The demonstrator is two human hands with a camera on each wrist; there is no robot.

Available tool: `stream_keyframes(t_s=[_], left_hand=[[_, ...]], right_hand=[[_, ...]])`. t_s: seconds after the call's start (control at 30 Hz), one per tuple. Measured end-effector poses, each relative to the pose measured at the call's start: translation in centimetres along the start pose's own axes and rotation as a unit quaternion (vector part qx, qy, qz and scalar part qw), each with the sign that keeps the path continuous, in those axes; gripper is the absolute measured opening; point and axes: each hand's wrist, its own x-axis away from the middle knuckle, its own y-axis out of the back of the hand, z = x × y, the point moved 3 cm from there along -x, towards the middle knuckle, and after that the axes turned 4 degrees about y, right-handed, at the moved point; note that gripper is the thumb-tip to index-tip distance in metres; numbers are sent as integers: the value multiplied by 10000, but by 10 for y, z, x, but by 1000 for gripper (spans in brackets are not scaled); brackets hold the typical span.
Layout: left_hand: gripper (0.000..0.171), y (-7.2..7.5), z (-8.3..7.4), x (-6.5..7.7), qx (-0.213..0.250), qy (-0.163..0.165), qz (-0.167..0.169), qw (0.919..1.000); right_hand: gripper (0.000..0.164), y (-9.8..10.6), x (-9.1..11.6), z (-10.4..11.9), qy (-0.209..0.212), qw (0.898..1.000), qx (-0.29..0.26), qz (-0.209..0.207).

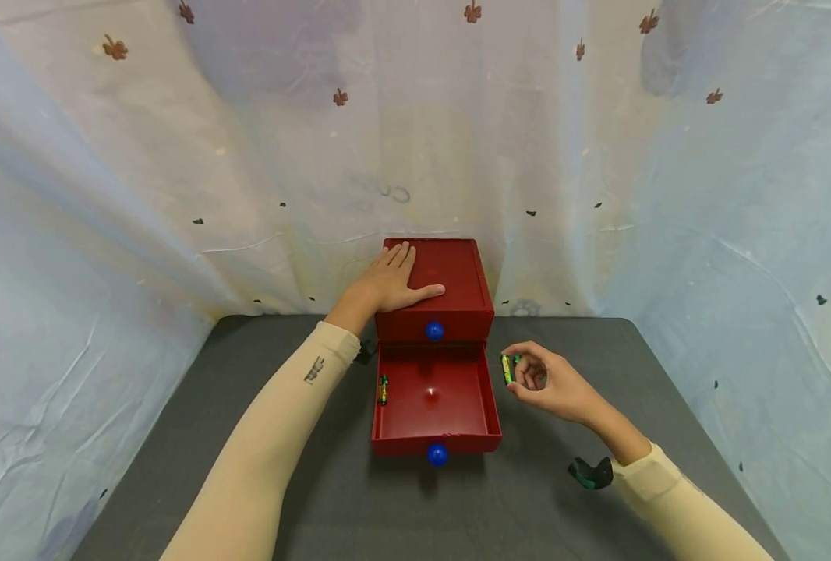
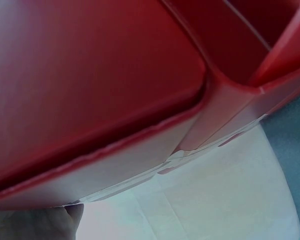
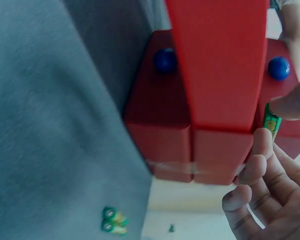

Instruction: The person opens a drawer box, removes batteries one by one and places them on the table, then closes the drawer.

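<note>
My left hand (image 1: 387, 282) lies flat with spread fingers on top of the red drawer cabinet (image 1: 454, 273). The cabinet's middle drawer (image 1: 429, 421), with a blue knob (image 1: 437, 455), is pulled out. Inside it, along the left wall, lies a green-and-yellow battery (image 1: 383, 389). Just right of that drawer, my right hand (image 1: 552, 386) pinches another battery (image 3: 271, 122) between thumb and fingertip, above the table. Two more batteries (image 3: 114, 221) lie side by side on the table in the right wrist view. The left wrist view mostly shows the cabinet's top (image 2: 100, 75).
The cabinet stands at the back of the dark grey table (image 1: 563, 514), close to a pale hanging curtain (image 1: 429, 156). Its upper drawer (image 1: 401, 327) and lowest drawer (image 3: 155, 95) are closed, each with a blue knob. A dark strap (image 1: 591, 473) hangs at my right wrist.
</note>
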Motion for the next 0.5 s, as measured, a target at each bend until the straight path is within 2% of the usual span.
stream_keyframes(t_s=[0.2, 0.5], left_hand=[[113, -1, 1, 0, -22, -30, -4, 10000], [113, -1, 1, 0, -89, -50, -11, 9999]], right_hand=[[47, -1, 7, -19, -254, 9996, -101, 27], [46, -4, 14, -45, -391, 9990, -210, 106]])
